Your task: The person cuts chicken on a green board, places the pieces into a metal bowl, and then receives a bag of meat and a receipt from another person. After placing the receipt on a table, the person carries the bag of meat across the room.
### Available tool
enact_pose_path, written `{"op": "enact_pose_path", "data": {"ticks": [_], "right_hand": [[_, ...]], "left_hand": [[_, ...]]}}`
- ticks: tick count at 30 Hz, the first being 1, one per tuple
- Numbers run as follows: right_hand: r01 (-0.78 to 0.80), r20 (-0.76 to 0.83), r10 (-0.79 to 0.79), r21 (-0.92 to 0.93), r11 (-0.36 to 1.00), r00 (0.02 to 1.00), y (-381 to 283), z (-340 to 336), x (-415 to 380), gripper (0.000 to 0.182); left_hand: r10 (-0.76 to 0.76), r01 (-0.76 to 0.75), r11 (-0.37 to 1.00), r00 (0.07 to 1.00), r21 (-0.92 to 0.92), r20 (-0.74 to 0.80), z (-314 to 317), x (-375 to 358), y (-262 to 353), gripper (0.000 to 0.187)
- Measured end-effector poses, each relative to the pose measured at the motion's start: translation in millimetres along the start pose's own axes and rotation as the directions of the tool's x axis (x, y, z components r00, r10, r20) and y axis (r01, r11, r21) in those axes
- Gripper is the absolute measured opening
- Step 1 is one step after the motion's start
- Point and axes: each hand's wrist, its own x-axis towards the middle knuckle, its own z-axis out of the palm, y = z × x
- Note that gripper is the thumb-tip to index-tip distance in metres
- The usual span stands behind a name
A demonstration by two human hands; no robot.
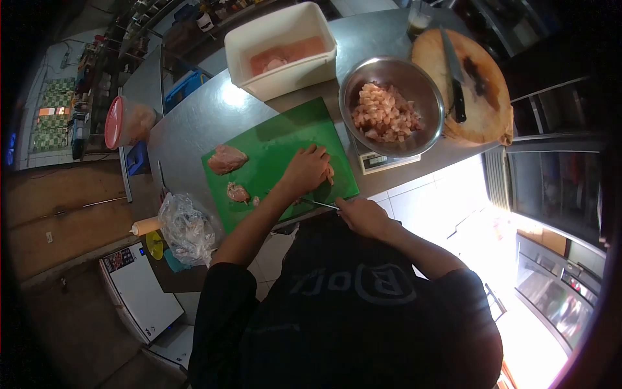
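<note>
Black shirt (pixel 363 324) nearest | left hand (pixel 308 170) curled, holding raw meat strips (pixel 331 174) against green cutting board (pixel 278 133) on metal desk (pixel 188 139) | right hand (pixel 363 218) gripping knife (pixel 321 204) | diced meat (pixel 385 113) in steel bowl (pixel 414 84), right

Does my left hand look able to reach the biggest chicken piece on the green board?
Probably yes: only bare green cutting board seems to lie between the left hand and the biggest chicken piece. It would first have to leave the cut meat it seems to steady.
</note>
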Motion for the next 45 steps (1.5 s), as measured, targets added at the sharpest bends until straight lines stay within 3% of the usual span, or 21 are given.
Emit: {"op": "enact_pose_path", "data": {"ticks": [2, 8, 10, 14, 16, 21, 25, 28, 30, 31, 33, 35, 37, 38, 40, 41, 43, 45], "right_hand": [[0.008, -0.019, -0.008, 0.015, 1.000, 1.000, 1.1, 2.6, -0.1, 0.026], [0.034, -0.051, -0.033, 0.019, 0.999, 0.998, -0.1, 1.0, -2.1, 0.025], [0.050, -0.063, -0.050, 0.004, 0.999, 0.997, -0.5, -0.2, -1.3, 0.025], [0.080, -0.070, -0.077, 0.040, 0.996, 0.995, 1.4, 0.3, -1.8, 0.024], [0.104, -0.088, -0.100, 0.049, 0.993, 0.991, -1.1, -0.7, 0.2, 0.024], [0.194, -0.060, -0.193, 0.010, 0.981, 0.979, 9.5, 11.7, 7.3, 0.024], [0.131, -0.008, -0.131, -0.036, 0.991, 0.991, 10.7, 7.0, 13.3, 0.024], [0.058, -0.023, -0.058, -0.003, 0.998, 0.998, 16.2, 1.5, 14.2, 0.024], [0.021, -0.166, -0.014, 0.039, 0.999, 0.986, 19.5, -0.2, 14.7, 0.024], [0.025, -0.165, -0.019, 0.037, 0.999, 0.986, 19.0, -3.6, 16.6, 0.024], [-0.116, -0.164, 0.122, 0.045, 0.992, 0.979, 19.6, -14.0, 21.3, 0.024], [-0.122, -0.217, 0.131, 0.053, 0.991, 0.967, 24.2, -14.7, 23.8, 0.023], [-0.127, -0.269, 0.139, 0.063, 0.990, 0.953, 25.5, -18.8, 24.7, 0.022], [-0.141, -0.273, 0.160, 0.089, 0.986, 0.949, 24.2, -23.1, 23.5, 0.022], [-0.152, -0.275, 0.178, 0.112, 0.982, 0.945, 20.6, -32.0, 20.3, 0.022], [-0.151, -0.260, 0.181, 0.132, 0.980, 0.949, 18.3, -35.9, 18.6, 0.022], [-0.153, -0.244, 0.187, 0.150, 0.977, 0.952, 20.5, -34.8, 16.3, 0.022], [-0.090, -0.285, 0.132, 0.157, 0.983, 0.949, 25.7, -24.2, 14.3, 0.022]], "left_hand": [[-0.006, 0.007, 0.998, 1.000, 0.070, -0.014, -4.8, 0.0, 3.0, 0.021], [-0.018, 0.017, 1.000, 0.998, -0.017, -0.067, -11.5, 1.9, -7.0, 0.019], [-0.080, 0.081, 0.953, 0.997, -0.292, 0.016, -23.8, 4.4, -13.5, 0.024], [-0.161, 0.133, 0.904, 0.986, -0.406, -0.034, -25.8, 4.7, -36.3, 0.025], [-0.252, 0.164, 0.546, 0.967, -0.821, 0.026, -29.4, 0.4, -43.5, 0.026], [-0.375, 0.205, 0.488, 0.927, -0.849, 0.008, -82.3, -18.9, -57.1, 0.032], [-0.492, 0.264, 0.425, 0.871, -0.866, 0.024, -106.9, -43.5, -56.9, 0.028], [-0.563, 0.382, 0.504, 0.826, -0.775, 0.041, -111.1, -59.5, -52.3, 0.026], [-0.565, 0.382, 0.576, 0.825, -0.722, -0.014, -105.7, -63.5, -47.7, 0.024], [-0.557, 0.381, 0.645, 0.828, -0.663, -0.066, -103.4, -64.4, -44.4, 0.023], [-0.551, 0.394, 0.666, 0.832, -0.634, -0.061, -106.9, -62.9, -29.9, 0.022], [-0.541, 0.404, 0.687, 0.839, -0.604, -0.054, -102.2, -58.2, -14.8, 0.022], [-0.430, 0.180, 0.704, 0.878, -0.687, -0.209, -79.5, -57.9, -9.8, 0.019], [-0.431, 0.181, 0.703, 0.878, -0.687, -0.209, -66.2, -63.6, -9.3, 0.019], [-0.338, 0.276, 0.907, 0.928, -0.320, -0.158, -33.7, -78.4, -7.5, 0.028], [-0.339, 0.276, 0.906, 0.928, -0.320, -0.158, -17.1, -86.4, -3.6, 0.028], [-0.566, 0.564, 0.824, 0.822, -0.046, -0.064, 4.2, -96.2, 9.9, 0.038], [-0.580, 0.575, 0.815, 0.810, -0.072, -0.092, 0.1, -100.7, 18.7, 0.038]]}}
